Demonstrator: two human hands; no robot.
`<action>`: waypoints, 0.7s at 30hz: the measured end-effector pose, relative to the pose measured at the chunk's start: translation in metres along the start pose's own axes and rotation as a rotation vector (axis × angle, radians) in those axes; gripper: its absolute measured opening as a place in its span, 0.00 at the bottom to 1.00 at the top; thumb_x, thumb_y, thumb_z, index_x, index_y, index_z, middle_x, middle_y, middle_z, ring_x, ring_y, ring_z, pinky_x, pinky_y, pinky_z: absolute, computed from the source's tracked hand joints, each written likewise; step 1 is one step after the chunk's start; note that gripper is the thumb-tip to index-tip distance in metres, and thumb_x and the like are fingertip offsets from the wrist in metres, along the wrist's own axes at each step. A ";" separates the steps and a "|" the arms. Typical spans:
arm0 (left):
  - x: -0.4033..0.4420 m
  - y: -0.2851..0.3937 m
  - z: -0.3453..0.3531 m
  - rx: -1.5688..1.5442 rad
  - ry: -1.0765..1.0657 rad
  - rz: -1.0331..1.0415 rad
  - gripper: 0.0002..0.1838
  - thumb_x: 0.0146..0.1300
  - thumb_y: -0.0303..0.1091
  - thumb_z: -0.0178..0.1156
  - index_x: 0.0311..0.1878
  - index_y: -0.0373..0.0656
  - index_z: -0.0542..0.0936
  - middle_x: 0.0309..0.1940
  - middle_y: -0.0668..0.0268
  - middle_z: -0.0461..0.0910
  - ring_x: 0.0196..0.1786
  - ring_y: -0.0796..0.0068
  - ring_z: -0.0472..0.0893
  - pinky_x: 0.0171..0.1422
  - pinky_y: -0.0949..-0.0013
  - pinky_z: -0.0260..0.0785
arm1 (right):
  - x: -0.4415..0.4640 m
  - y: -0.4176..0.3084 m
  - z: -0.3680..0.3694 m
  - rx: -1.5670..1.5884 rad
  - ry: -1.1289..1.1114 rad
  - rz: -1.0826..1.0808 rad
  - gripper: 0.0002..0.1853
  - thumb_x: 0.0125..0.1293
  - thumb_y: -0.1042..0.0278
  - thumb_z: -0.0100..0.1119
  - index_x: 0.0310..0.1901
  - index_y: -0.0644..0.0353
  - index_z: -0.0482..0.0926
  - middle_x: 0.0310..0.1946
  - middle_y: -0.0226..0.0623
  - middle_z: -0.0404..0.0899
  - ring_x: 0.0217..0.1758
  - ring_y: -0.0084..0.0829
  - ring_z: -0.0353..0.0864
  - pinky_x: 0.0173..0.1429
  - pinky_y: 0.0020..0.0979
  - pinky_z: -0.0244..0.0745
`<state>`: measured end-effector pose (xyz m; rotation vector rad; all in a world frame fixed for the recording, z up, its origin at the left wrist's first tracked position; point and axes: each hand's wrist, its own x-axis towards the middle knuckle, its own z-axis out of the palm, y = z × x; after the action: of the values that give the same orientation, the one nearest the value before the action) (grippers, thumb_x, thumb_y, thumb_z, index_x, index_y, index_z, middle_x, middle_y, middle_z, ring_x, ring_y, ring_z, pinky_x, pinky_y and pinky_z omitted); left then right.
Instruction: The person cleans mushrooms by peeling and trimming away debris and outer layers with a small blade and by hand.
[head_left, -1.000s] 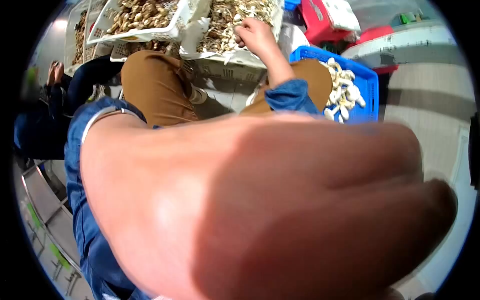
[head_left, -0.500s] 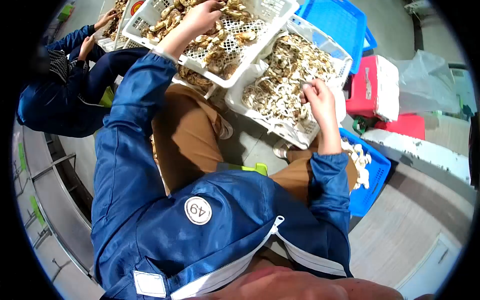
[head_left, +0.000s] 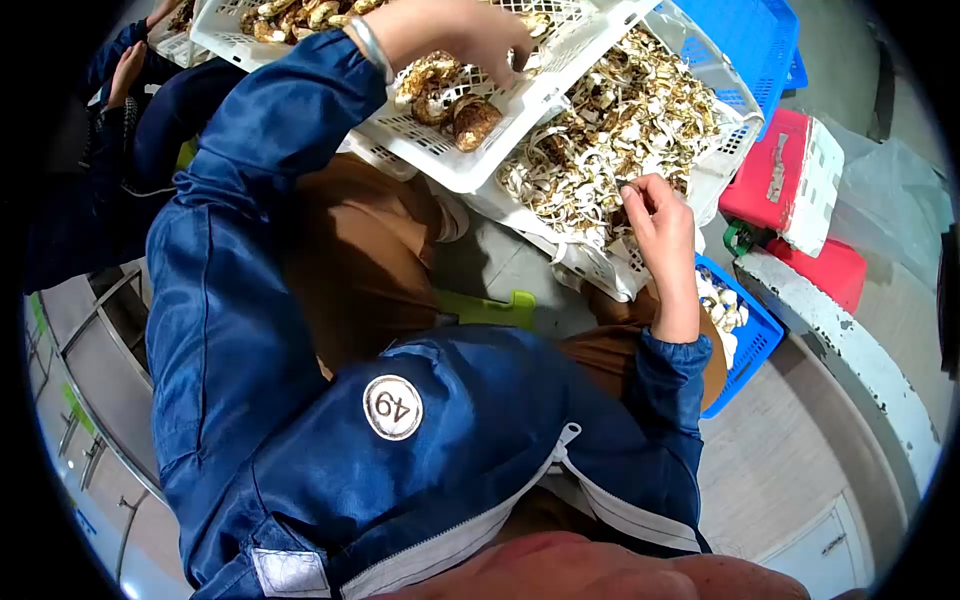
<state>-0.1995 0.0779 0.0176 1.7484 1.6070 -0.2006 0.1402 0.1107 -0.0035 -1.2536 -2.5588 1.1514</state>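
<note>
Left hand (head_left: 490, 42) over the white basket (head_left: 468, 180), fingers bent down; unclear if gripping anything. Brown mushrooms (head_left: 474, 124) inside basket. Right hand (head_left: 664, 228) right of basket, above pale trimmings (head_left: 610, 140), thumb and fingertip close together, contents unclear. Blue crate (head_left: 755, 352) with pale mushrooms (head_left: 724, 312) farther right of basket.

A chipped white ledge (head_left: 850, 358) curved along the right, its shadow (head_left: 845, 428) darkening the pale floor (head_left: 755, 465); metal framing (head_left: 98, 312) with green patches stood at left.
</note>
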 end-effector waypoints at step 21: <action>-0.015 -0.014 0.042 -0.144 -0.164 -0.047 0.61 0.41 0.42 0.84 0.76 0.37 0.58 0.67 0.44 0.71 0.69 0.52 0.73 0.71 0.58 0.68 | -0.025 0.001 -0.018 0.063 0.091 -0.132 0.07 0.69 0.66 0.60 0.39 0.61 0.80 0.27 0.47 0.81 0.31 0.47 0.84 0.37 0.40 0.76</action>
<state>-0.2005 0.0398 -0.0094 1.5457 1.5067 -0.2382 0.1640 0.1044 0.0147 -1.0802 -2.4771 1.1121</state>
